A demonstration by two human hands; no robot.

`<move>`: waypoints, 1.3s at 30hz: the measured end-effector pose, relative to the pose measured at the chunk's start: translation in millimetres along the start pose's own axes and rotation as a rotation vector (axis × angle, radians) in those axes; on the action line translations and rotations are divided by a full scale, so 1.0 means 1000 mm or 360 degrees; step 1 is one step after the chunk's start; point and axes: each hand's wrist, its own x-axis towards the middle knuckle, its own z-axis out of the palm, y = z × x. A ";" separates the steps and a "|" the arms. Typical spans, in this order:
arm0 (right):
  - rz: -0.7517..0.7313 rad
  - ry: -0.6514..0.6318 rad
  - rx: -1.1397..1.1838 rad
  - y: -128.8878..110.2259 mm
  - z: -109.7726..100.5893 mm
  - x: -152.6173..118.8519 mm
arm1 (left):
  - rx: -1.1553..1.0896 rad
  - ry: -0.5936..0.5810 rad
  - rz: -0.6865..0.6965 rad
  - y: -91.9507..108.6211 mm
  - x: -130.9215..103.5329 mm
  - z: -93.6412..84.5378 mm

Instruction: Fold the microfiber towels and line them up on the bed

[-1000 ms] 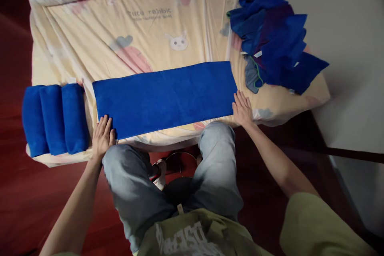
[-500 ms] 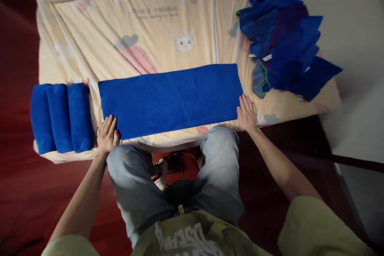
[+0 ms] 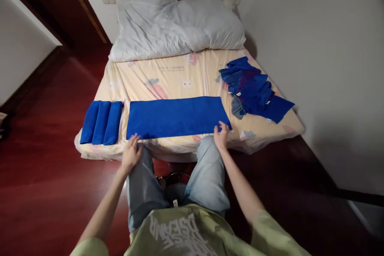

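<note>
A long blue towel (image 3: 177, 117) lies flat along the near edge of the bed. My left hand (image 3: 132, 153) is at its near left corner, fingers apart and holding nothing. At the near right part of the towel is my right hand (image 3: 221, 135), its fingers spread and curved, with nothing held; whether the fingertips touch the cloth is hard to tell. Three rolled blue towels (image 3: 101, 123) sit side by side left of the flat one. To the right lies a loose heap of blue cloths (image 3: 255, 88) with some purple and grey pieces.
A bed (image 3: 264, 138) with a patterned yellow sheet is in front of my knees. A white quilt (image 3: 180, 26) is bundled at its far end. The wall (image 3: 315, 48) runs along the right side, and red floor (image 3: 45, 160) shows at the left.
The view has tilted up, showing the quilt and walls. Both hands have moved inward from the towel's short ends toward its near edge. The towel still lies flat.
</note>
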 end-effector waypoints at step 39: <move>0.1633 -0.0278 0.2361 -0.082 0.162 -0.119 | 0.0297 -0.0696 0.0425 0.146 0.297 0.118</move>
